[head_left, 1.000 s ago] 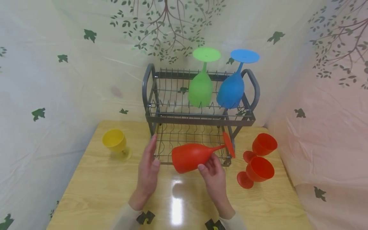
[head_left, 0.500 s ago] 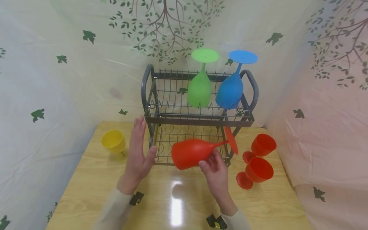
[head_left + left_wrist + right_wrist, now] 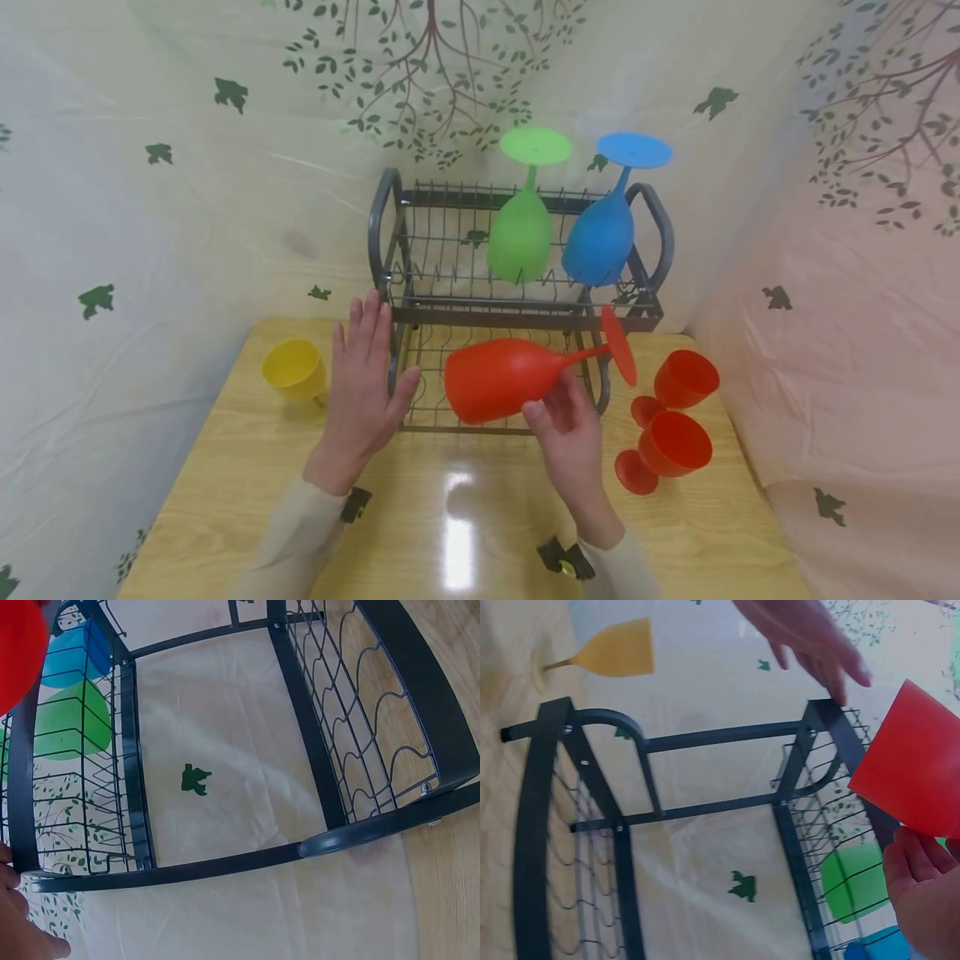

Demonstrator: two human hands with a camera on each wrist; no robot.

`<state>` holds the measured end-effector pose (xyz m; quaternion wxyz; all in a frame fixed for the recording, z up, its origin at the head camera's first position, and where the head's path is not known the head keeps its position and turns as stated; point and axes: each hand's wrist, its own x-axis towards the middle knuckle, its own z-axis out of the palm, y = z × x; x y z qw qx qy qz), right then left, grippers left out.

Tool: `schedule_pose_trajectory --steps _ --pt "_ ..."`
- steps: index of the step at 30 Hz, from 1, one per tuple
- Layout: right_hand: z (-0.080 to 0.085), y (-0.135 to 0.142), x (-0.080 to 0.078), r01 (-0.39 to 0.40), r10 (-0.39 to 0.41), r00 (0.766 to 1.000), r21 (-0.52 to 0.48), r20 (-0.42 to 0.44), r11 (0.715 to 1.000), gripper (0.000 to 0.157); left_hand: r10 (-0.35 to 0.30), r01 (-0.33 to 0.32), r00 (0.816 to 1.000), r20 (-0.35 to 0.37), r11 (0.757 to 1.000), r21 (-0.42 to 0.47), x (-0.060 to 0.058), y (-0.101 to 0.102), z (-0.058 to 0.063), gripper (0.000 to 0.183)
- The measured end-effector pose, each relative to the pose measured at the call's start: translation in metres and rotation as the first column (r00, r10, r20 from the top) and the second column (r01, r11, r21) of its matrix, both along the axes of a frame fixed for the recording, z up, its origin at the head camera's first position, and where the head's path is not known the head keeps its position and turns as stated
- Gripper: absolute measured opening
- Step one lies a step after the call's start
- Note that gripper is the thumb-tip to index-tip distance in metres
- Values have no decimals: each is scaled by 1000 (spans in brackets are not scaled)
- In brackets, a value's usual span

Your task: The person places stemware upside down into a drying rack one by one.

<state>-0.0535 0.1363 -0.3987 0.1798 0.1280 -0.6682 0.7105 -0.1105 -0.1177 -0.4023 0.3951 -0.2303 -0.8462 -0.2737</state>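
My right hand (image 3: 573, 450) holds a red goblet (image 3: 502, 379) by the lower bowl near the stem. The goblet lies sideways in the air before the rack's lower tier, its mouth to the left and its foot to the right. My left hand (image 3: 360, 383) has straight, spread fingers; its fingertips are at the left front corner of the dark two-tier dish rack (image 3: 525, 317), and in the right wrist view the left hand (image 3: 810, 645) touches that corner. A green goblet (image 3: 521, 237) and a blue goblet (image 3: 600, 240) stand upside down on the upper tier.
A yellow goblet (image 3: 294, 369) stands on the wooden table (image 3: 225, 500) left of the rack, partly behind my left hand. Two red goblets, one farther back (image 3: 686, 378) and one nearer (image 3: 677, 443), are at the right. A leaf-printed sheet (image 3: 187, 217) hangs behind.
My left hand has moved left and forward to the rack's corner, its palm turning down. My right hand has raised the red goblet slightly, moving it forward and right.
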Motion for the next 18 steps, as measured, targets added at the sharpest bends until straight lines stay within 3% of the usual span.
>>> schedule_pose_trajectory --steps 5,18 --pt "17 -1 -8 -42 40 996 -18 -85 999 55 25 -25 999 -31 1000 -15 -1 1 0 78" --pt "61 -13 -27 -9 4 982 -25 -191 1000 54 53 -54 998 -46 998 -23 -1 2 -1 76"
